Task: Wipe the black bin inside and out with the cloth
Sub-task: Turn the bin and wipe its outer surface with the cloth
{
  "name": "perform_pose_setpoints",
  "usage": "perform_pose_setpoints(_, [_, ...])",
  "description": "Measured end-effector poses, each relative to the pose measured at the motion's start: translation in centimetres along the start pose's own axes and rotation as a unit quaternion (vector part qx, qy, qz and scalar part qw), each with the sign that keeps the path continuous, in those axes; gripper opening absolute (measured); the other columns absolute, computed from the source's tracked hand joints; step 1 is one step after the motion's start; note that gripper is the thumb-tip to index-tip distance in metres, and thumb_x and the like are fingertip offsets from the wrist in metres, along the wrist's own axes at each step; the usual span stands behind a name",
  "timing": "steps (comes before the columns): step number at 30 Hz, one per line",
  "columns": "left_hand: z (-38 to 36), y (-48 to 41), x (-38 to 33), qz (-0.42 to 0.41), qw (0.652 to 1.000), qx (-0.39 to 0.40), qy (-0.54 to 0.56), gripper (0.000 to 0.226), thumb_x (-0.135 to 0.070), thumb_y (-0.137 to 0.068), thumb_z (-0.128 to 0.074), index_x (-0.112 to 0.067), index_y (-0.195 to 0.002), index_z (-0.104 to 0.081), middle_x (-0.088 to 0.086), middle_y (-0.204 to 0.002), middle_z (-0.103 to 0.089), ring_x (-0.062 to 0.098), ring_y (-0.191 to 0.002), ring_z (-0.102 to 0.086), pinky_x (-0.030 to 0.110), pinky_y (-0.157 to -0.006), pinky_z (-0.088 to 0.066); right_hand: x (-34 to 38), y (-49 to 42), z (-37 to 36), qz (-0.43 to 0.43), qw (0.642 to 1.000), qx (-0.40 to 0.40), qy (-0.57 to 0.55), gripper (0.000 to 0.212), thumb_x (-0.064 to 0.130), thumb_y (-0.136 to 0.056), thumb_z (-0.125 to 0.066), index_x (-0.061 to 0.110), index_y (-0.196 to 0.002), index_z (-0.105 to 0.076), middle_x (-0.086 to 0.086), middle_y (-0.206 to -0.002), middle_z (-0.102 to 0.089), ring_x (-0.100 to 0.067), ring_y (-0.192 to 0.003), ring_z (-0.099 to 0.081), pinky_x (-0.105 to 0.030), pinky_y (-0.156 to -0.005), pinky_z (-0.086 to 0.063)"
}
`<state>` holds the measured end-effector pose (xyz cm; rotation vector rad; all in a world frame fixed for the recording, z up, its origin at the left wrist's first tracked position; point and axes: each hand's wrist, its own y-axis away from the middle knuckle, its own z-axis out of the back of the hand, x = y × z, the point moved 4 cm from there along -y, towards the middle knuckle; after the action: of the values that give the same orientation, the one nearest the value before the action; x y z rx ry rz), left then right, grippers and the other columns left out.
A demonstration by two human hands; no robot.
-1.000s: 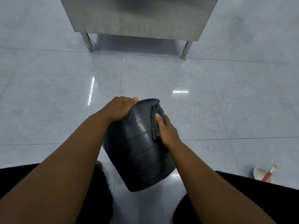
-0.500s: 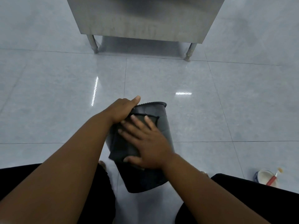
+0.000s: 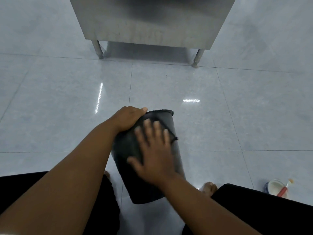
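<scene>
The black bin leans away from me on the floor between my knees, its far end pointing toward the steel cabinet. My left hand grips that far end at its left edge. A dark cloth lies spread over the bin's upper side. My right hand presses flat on the cloth with fingers apart and is blurred by motion. One corner of the cloth sticks out to the right of my fingers. The bin's inside is hidden.
A stainless steel cabinet on short legs stands ahead on the glossy grey tile floor. At the lower right sits a small white bowl with a red-handled brush. My bare foot and black trouser legs flank the bin.
My right hand left the bin's right side, where it held the bunched cloth, and now lies flat on the spread cloth over the upper side, sliding. My left hand kept its grip.
</scene>
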<state>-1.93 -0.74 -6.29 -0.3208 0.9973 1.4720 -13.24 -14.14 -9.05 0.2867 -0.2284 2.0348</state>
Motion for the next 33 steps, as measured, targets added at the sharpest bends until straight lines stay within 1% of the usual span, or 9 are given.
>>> perform_pose_setpoints(3, [0.0,-0.2,0.0,0.015,1.0,-0.006,0.011,0.045,-0.054,-0.098,-0.041,-0.025,-0.073,-0.065,0.001,-0.088,-0.065,0.023,-0.094,-0.06,0.031,-0.08,-0.04,3.4,3.1,-2.0,0.271,0.951,0.074,0.126,0.074,0.057,-0.083,-0.06,0.024,-0.149,-0.048,-0.006,-0.169,-0.023,-0.034,-0.158,-0.003,-0.061,-0.124,-0.001])
perform_pose_setpoints(5, [-0.1,-0.2,-0.1,0.015,1.0,-0.007,0.015,0.046,-0.054,-0.098,-0.043,-0.025,-0.069,-0.064,-0.004,-0.081,-0.063,0.022,-0.089,-0.059,0.031,-0.076,-0.039,1.8,4.2,-2.2,0.285,0.947,0.063,0.134,0.077,0.058,-0.082,-0.062,0.024,-0.15,-0.048,-0.002,-0.168,-0.026,-0.029,-0.158,-0.005,-0.057,-0.125,-0.003])
perform_pose_setpoints(11, [-0.3,-0.2,1.1,0.031,0.995,-0.02,0.088,0.064,-0.054,-0.094,-0.049,0.007,-0.093,-0.069,0.02,-0.097,-0.072,0.03,-0.094,-0.067,0.038,-0.084,-0.05,-6.6,4.6,0.2,-0.049,0.994,-0.035,-0.097,0.09,0.073,-0.09,-0.049,0.031,-0.163,-0.018,0.004,-0.172,-0.009,-0.022,-0.159,-0.005,-0.049,-0.125,-0.017])
perform_pose_setpoints(14, [-0.1,0.3,2.2,0.048,0.99,-0.016,0.129,0.053,-0.053,-0.092,-0.054,-0.005,-0.09,-0.077,0.01,-0.094,-0.075,0.025,-0.094,-0.07,0.039,-0.089,-0.051,-9.6,5.0,-0.2,-0.287,0.903,-0.002,-0.32,0.069,0.061,-0.101,-0.039,0.035,-0.161,-0.017,0.005,-0.167,-0.027,-0.02,-0.153,-0.029,-0.032,-0.117,-0.029])
perform_pose_setpoints(17, [0.1,0.6,3.0,0.068,0.989,-0.056,0.116,0.06,-0.057,-0.091,-0.054,-0.001,-0.08,-0.073,0.009,-0.085,-0.073,0.025,-0.086,-0.067,0.034,-0.079,-0.049,-10.2,6.3,-1.4,-0.411,0.826,0.04,-0.384,0.061,0.06,-0.104,-0.028,0.032,-0.158,-0.03,-0.002,-0.155,-0.047,-0.026,-0.141,-0.046,-0.038,-0.115,-0.034])
perform_pose_setpoints(20, [0.3,1.1,3.7,0.088,0.991,-0.096,0.036,0.066,-0.062,-0.092,-0.048,-0.004,-0.061,-0.05,0.01,-0.068,-0.057,0.026,-0.07,-0.053,0.034,-0.067,-0.041,-8.3,6.7,-1.3,-0.352,0.883,-0.032,-0.308,0.085,0.078,-0.092,-0.018,0.027,-0.16,-0.023,-0.002,-0.161,-0.039,-0.024,-0.146,-0.04,-0.037,-0.117,-0.035])
perform_pose_setpoints(24, [0.6,1.4,4.2,0.104,0.99,-0.094,0.008,0.071,-0.077,-0.077,-0.043,-0.01,-0.053,-0.041,0.008,-0.061,-0.05,0.025,-0.065,-0.049,0.036,-0.066,-0.037,-3.0,7.1,-1.3,-0.11,0.993,-0.009,-0.038,0.094,0.078,-0.093,-0.027,0.018,-0.164,-0.009,-0.014,-0.171,0.001,-0.035,-0.158,0.006,-0.053,-0.126,-0.005])
perform_pose_setpoints(28, [0.7,1.1,4.4,0.102,0.991,-0.088,0.023,0.072,-0.075,-0.079,-0.047,-0.008,-0.052,-0.043,0.008,-0.06,-0.05,0.025,-0.064,-0.049,0.035,-0.063,-0.037,-0.3,8.1,-1.8,0.141,0.986,0.01,0.088,0.081,0.07,-0.089,-0.052,0.027,-0.156,-0.038,-0.007,-0.17,-0.016,-0.036,-0.158,-0.006,-0.066,-0.118,-0.016])
perform_pose_setpoints(33, [0.2,0.5,3.4,0.105,0.988,-0.083,0.082,0.062,-0.062,-0.089,-0.053,-0.009,-0.056,-0.052,0.008,-0.068,-0.055,0.021,-0.066,-0.051,0.035,-0.07,-0.037,-4.3,5.5,-0.3,0.056,0.998,-0.036,-0.009,0.076,0.067,-0.094,-0.049,0.033,-0.16,-0.03,0.002,-0.171,-0.012,-0.028,-0.159,-0.004,-0.06,-0.122,-0.017])
